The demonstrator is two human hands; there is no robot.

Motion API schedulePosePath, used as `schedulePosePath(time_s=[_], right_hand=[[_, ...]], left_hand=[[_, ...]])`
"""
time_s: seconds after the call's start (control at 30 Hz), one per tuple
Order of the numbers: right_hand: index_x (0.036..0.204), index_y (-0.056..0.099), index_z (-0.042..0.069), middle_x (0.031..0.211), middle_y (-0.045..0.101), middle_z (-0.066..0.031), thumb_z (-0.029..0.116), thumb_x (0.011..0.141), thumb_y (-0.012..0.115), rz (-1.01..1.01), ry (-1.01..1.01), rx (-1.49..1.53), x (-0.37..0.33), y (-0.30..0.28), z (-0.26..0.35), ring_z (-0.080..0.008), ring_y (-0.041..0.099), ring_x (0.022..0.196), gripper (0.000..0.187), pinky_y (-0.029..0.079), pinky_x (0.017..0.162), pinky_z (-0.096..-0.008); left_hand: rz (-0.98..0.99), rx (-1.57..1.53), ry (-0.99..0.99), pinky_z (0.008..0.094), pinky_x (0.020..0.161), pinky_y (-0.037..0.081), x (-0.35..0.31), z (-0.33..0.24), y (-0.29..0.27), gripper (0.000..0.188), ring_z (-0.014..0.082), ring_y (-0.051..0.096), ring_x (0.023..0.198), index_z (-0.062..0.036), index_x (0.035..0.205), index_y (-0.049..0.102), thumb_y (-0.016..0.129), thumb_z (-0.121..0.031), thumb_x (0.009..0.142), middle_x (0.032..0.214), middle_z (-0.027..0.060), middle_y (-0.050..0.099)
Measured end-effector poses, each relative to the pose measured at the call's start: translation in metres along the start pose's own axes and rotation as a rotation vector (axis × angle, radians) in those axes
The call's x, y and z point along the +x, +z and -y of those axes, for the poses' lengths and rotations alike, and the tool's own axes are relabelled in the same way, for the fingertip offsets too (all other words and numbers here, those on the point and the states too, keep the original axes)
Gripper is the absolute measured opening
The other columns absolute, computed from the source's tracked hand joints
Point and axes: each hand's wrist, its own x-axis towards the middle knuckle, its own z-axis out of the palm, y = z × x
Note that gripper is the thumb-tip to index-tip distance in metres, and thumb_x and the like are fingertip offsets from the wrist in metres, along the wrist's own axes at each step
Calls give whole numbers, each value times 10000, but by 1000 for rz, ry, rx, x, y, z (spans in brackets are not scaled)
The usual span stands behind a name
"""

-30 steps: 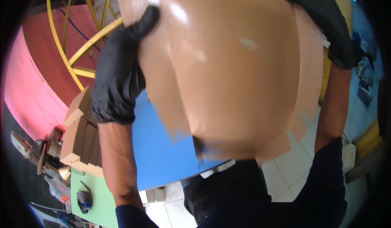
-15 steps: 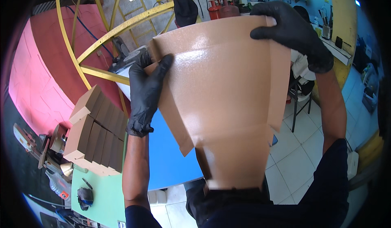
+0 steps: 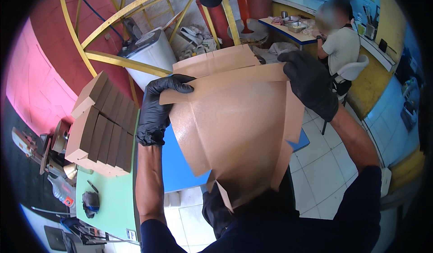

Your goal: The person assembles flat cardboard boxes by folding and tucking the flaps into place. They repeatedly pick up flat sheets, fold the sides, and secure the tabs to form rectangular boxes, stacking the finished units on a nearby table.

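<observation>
I hold a flat brown cardboard box blank [image 3: 234,126] upright in front of my chest, glossy side toward me, its top flaps folded outward. My left hand [image 3: 155,108], in a black glove, grips the left top edge. My right hand [image 3: 311,83], also in a black glove, grips the right top corner. The blank's lower end tapers toward my dark shirt. A blue table top [image 3: 180,162] lies under it.
Two rows of folded brown boxes [image 3: 101,126] are stacked on a green table [image 3: 108,199] at the left. A yellow metal frame [image 3: 112,59] and a white container [image 3: 149,50] stand behind. A person in a white shirt [image 3: 340,45] sits at the back right. White tiled floor lies below right.
The cardboard has come down and away from my face. Both hands have lowered with it, and the top flaps now fold outward.
</observation>
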Motion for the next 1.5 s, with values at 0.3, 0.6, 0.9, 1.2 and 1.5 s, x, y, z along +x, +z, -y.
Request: schedulePosePath(time_s=[0.3,0.6,0.9,1.2,1.5], right_hand=[[1313,651,28,1227,690,-171,250,955,725,199,65,766,46,-7,53,-325,668,1092,428,522,916,-442],[1057,780,32,899,726,-191,306,837,814,544,184,1134,83,11,74,-364,696,887,353,530,824,-426],[915,788,77,807,725,-130,222,815,760,202,61,821,82,3,119,-376,710,821,178,549,778,-459],[1086,741,28,982,741,-194,215,905,748,244,98,1051,68,0,105,-374,705,924,260,539,854,-438],[971,772,35,867,755,-150,138,908,742,137,-4,1100,72,13,110,-324,708,778,125,549,752,-384]], left_hand=[[188,464,174,336,899,531,-19,-14,40,262,225,689,959,-40,890,801,692,145,739,971,106,740],[236,21,-17,363,954,543,-22,-66,29,591,265,686,1115,30,1306,582,630,108,722,1293,105,634],[379,1025,-114,372,737,521,-30,-81,45,221,311,685,723,5,1038,757,744,-192,940,844,223,707],[341,1164,-67,373,679,525,-36,-83,45,141,332,682,713,-7,990,743,738,-106,889,821,196,709],[376,981,-57,335,653,485,-36,-83,43,85,195,467,626,28,903,668,706,-47,905,716,169,567]])
